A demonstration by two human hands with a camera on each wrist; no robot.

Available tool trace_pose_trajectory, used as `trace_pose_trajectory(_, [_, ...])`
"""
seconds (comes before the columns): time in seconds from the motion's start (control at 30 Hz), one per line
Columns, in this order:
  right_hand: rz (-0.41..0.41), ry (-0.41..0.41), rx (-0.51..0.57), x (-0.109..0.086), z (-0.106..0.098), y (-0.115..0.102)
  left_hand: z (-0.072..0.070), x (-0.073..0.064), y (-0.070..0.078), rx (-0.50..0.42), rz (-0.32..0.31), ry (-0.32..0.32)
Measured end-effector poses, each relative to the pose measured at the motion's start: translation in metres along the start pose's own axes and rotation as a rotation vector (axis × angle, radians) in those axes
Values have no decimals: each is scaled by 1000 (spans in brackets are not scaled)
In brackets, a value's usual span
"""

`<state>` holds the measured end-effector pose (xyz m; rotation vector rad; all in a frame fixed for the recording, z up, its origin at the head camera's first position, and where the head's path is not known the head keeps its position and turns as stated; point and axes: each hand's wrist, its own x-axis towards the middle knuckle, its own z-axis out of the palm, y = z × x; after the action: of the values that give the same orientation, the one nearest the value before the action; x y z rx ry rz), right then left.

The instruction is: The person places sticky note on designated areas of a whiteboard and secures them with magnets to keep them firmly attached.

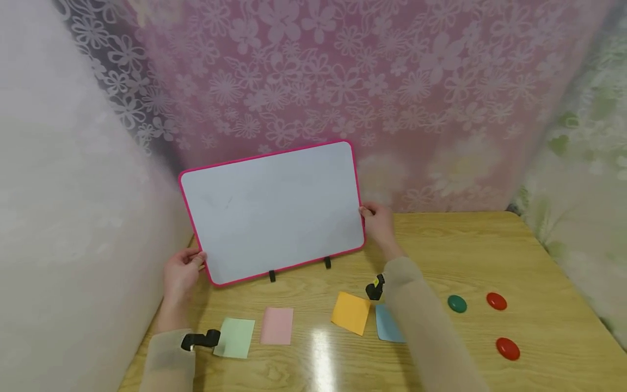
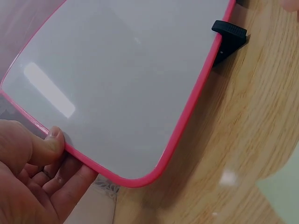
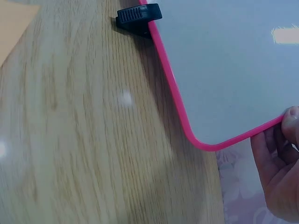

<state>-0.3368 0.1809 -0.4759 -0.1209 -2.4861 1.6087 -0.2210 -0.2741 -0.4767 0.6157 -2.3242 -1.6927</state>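
Pink-rimmed whiteboard [image 1: 274, 215] sits tilted left of frame centre, left hand [image 1: 181, 275] and right hand [image 1: 380, 223] each pinching a side edge between thumb and fingers, four paper notes [image 1: 276, 326] lower centre, three round discs [image 1: 508, 348] lower right.

No text, label, brand, number or sign is readable here.

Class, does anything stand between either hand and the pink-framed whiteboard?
Nothing visible does: the left hand and right hand each grip a side edge of the whiteboard. Two black supports sit along its lower edge, away from both hands.
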Motion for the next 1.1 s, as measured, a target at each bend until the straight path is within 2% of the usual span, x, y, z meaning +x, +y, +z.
trace_pose_trajectory(0.23, [14,-12,-10,2,-24,15,16,6,7,2,47,-87])
trace_pose_trajectory(0.53, [54,-3,-37,1,-57,29,42,12,13,-47,59,-195])
trace_pose_trajectory(0.83, [72,23,-12,0,-80,43,68,18,24,-37,57,-214])
trace_pose_trajectory(1.1, [65,29,-50,-3,-100,51,88,21,31,-37,66,-234])
